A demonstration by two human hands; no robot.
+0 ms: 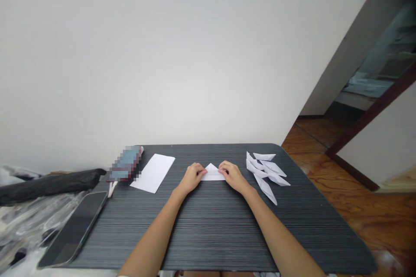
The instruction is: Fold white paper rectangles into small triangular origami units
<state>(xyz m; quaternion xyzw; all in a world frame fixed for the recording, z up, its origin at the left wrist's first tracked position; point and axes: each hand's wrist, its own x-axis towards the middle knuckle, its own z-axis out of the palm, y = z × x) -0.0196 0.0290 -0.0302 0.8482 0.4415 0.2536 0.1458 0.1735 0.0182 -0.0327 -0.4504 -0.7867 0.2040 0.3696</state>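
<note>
A white sheet of paper [212, 176], partly folded with a triangular peak at its far side, lies on the dark table in front of me. My left hand [194, 175] pinches its left end, fingers closed on the edge. At the other end my right hand [231, 174] grips the paper in the same way. To the right of my right hand rests a loose group of folded paper boats [267, 169], slim and pointed. Left of my left hand lies a flat stack of white paper [154, 173].
The dark ribbed table [221, 233] stands against a white wall. A blurred-out bluish item [126, 164] sits at its back left corner. A smartphone [76, 229] lies along the left edge, beside plastic-wrapped things and a black umbrella-like bundle [52, 185]. Wooden floor shows at right.
</note>
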